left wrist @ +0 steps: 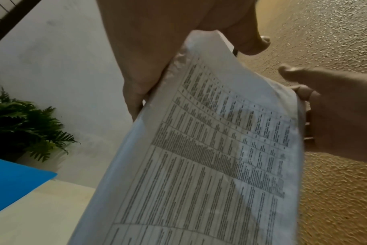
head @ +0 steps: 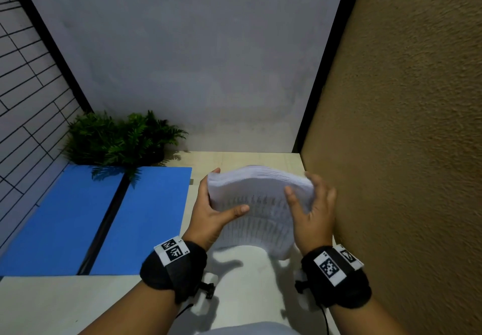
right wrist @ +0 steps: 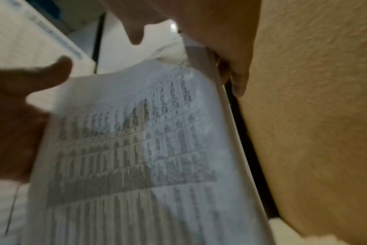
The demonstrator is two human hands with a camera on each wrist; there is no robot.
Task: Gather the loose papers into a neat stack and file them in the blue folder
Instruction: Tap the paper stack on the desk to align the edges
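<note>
A thick stack of printed papers is held up above the table, bowed upward, its printed tables facing me. My left hand grips its left edge, thumb across the front page. My right hand grips the right edge, thumb on the front and fingers behind. In the left wrist view the papers fill the middle, with the left hand on one edge. The right wrist view shows the papers blurred. The blue folder lies open and flat on the table to the left.
A green fern plant stands at the back left, overhanging the folder's far edge. A brown textured wall rises close on the right, just beside my right hand. The light wooden table runs toward me. A white sheet or cloth lies below the stack.
</note>
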